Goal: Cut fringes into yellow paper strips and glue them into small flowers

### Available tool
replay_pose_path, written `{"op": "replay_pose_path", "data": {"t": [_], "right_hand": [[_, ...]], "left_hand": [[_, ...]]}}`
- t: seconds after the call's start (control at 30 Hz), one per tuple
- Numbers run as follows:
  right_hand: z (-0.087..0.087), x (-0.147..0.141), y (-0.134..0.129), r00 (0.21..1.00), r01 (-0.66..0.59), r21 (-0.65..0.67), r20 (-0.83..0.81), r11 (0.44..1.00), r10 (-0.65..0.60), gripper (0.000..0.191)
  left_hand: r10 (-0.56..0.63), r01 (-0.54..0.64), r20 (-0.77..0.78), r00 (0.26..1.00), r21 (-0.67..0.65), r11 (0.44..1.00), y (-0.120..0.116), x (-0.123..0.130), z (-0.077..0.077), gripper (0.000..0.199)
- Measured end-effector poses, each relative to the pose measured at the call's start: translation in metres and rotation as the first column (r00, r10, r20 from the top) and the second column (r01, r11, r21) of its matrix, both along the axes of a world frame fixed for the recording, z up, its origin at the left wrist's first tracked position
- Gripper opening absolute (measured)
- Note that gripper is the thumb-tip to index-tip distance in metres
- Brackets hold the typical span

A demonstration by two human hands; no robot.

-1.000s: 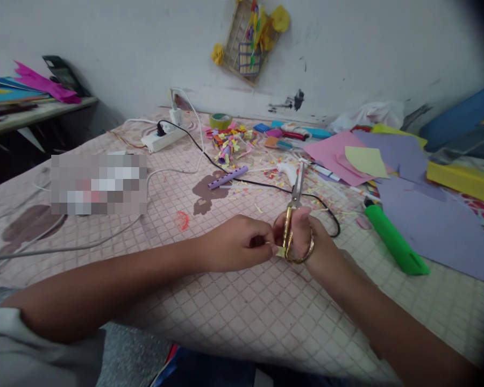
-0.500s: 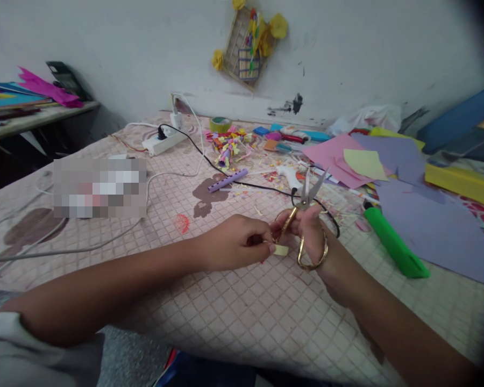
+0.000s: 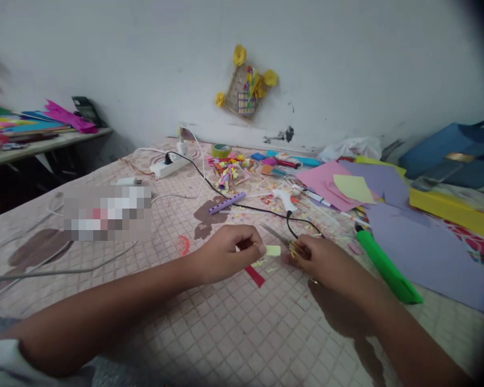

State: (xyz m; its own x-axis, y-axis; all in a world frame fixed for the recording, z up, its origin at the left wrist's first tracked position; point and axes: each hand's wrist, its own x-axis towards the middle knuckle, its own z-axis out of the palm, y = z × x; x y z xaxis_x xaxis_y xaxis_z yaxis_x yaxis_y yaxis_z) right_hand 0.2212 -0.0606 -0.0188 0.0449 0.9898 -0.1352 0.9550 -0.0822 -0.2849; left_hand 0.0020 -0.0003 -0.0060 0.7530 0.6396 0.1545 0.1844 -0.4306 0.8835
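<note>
My left hand (image 3: 234, 250) pinches a small pale yellow paper strip (image 3: 273, 250) between thumb and fingers, above the table. Just to the right, my right hand (image 3: 320, 258) is closed round the gold handles of a pair of scissors (image 3: 277, 234). The scissor blades point left, toward the strip, apart from it. Below my left hand a red paper strip (image 3: 255, 276) and a few pale yellow snippets lie on the quilted cloth. A purple tube with holes (image 3: 227, 203) lies beyond my left hand.
A white glue gun (image 3: 283, 201) with a black cord lies ahead, near heaped paper scraps (image 3: 230, 171). Purple sheets (image 3: 427, 252) and a green tube-like object (image 3: 387, 266) are at right. A power strip (image 3: 167, 166) and cables occupy the left.
My right hand has turned over, swinging the scissors from pointing up and away to pointing left. The red strip has come into view, and the camera has tilted up.
</note>
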Motion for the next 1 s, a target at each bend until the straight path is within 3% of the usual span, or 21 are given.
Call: {"op": "replay_pose_path", "data": {"t": [0.17,0.3,0.4,0.53,1.0], "right_hand": [[0.003,-0.010,-0.006,0.983,-0.165,-0.026,-0.089,0.986,0.163,0.016],[0.008,-0.014,-0.010,0.955,-0.268,-0.015,-0.137,0.963,0.264,0.018],[0.008,-0.016,-0.013,0.935,-0.324,0.008,-0.152,0.946,0.322,0.021],[0.008,-0.018,-0.015,0.930,-0.336,0.014,-0.154,0.942,0.334,0.026],[0.002,-0.020,-0.018,0.949,-0.301,0.003,-0.101,0.954,0.299,0.019]], "left_hand": [[0.020,-0.017,0.047,0.999,-0.069,0.997,0.002,0.000,-0.006,0.022],[0.020,-0.009,0.083,0.996,-0.129,0.992,0.005,0.001,-0.012,0.024],[0.077,-0.065,0.106,0.991,-0.108,0.992,0.006,0.002,-0.014,0.023],[0.145,-0.126,0.158,0.977,-0.126,0.984,0.006,0.001,-0.013,0.024],[0.195,-0.129,0.210,0.958,-0.293,0.947,0.006,0.004,-0.006,0.019]]}}
